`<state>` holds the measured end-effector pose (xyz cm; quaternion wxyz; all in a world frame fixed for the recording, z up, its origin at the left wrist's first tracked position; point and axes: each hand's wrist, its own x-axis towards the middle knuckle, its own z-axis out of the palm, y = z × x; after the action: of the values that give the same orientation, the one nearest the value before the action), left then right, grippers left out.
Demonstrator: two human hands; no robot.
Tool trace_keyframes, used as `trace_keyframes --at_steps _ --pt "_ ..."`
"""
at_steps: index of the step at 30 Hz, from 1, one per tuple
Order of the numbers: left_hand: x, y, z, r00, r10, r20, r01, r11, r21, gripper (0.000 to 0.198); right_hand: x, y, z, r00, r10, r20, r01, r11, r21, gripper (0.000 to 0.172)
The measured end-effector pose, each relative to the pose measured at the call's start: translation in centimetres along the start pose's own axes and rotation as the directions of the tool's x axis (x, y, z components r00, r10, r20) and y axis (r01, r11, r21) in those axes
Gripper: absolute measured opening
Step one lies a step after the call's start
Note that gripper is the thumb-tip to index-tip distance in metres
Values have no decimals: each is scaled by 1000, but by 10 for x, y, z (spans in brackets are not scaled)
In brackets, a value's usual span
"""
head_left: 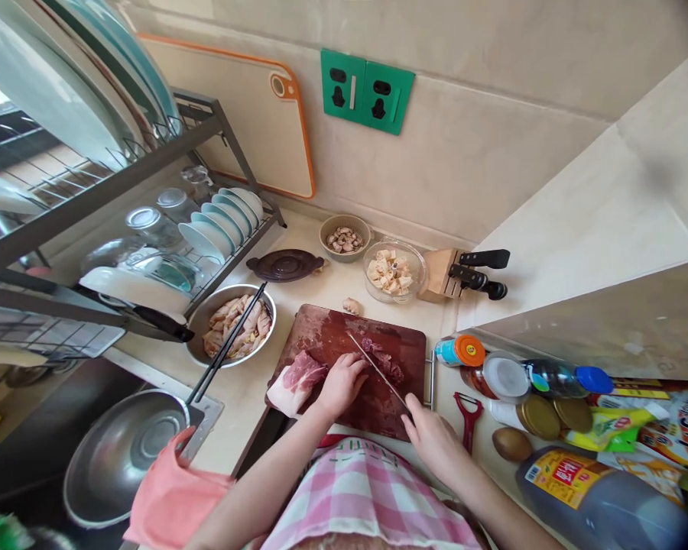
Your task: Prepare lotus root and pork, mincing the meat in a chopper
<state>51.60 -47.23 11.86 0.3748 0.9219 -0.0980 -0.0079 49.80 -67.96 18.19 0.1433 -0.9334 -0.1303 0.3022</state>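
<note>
My right hand (427, 431) grips the handle of a knife (378, 368), its blade slanting up and left across the dark red cutting board (344, 325). Curled close to the blade's left side is my left hand (342, 383), fingers pressed down on a piece of meat that they mostly hide. Cut dark red meat (385, 360) lies to the right of the blade. A larger chunk of raw meat with pale fat (299, 383) rests on the board's left part, beside my left wrist.
Left of the board stand a metal bowl of raw chicken pieces (238, 327) with black chopsticks (229, 344) across it, and a dish rack (235, 145). Behind are a glass bowl (421, 263) and knife block (436, 269). Jars, a peeler (470, 420) and a large bottle (602, 496) line the right.
</note>
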Motion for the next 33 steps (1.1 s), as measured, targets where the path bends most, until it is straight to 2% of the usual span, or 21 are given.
trace_keyframes --at_steps 2,4,6,8,11,14,16,20,22,24,27,29,31,33 --pt "2 0 1 1000 -19 5 19 1000 -20 21 28 -19 -3 1000 12 14 -12 1000 -6 21" --pt "2 0 1 1000 -13 22 13 1000 -24 19 56 -36 -7 999 -27 -24 28 999 19 20" --pt "0 0 0 1000 0 22 0 1000 -16 18 70 -43 -13 997 -61 -46 63 997 39 18" --pt "-2 0 -1 1000 -11 0 11 1000 3 18 63 -36 -17 995 -82 -50 85 995 57 16" --pt "-5 1 0 999 -45 -18 46 998 39 18 26 -8 -15 994 -104 -41 106 993 51 16" --pt "-2 2 2 998 -66 -8 66 997 29 20 -5 9 -7 998 -67 6 67 997 -40 18" --pt "1 1 3 997 -78 -8 78 997 0 21 -2 4 -3 999 -20 34 22 997 -75 19" --pt "7 -2 2 996 -84 5 84 996 -34 23 46 -31 -6 1000 0 8 0 998 -59 19" --pt "8 -3 0 997 -72 17 73 997 -33 21 61 -38 -13 1000 -26 -12 25 999 -48 19" --pt "7 -4 -1 997 -74 0 74 997 -25 19 56 -31 -19 998 -58 -20 58 998 -1 18" --pt "5 -4 0 997 -80 -21 80 997 -2 18 20 -1 -19 995 -94 -19 95 991 92 16" --pt "4 -5 1 997 -75 -10 75 997 -2 17 -4 14 -16 996 -85 0 85 992 88 17" --pt "3 -6 2 998 -62 -8 62 998 -22 17 -11 15 -11 997 -60 38 57 996 65 17" --pt "3 -7 3 998 -57 -22 56 998 -42 18 4 0 -7 997 -39 62 36 998 52 16"
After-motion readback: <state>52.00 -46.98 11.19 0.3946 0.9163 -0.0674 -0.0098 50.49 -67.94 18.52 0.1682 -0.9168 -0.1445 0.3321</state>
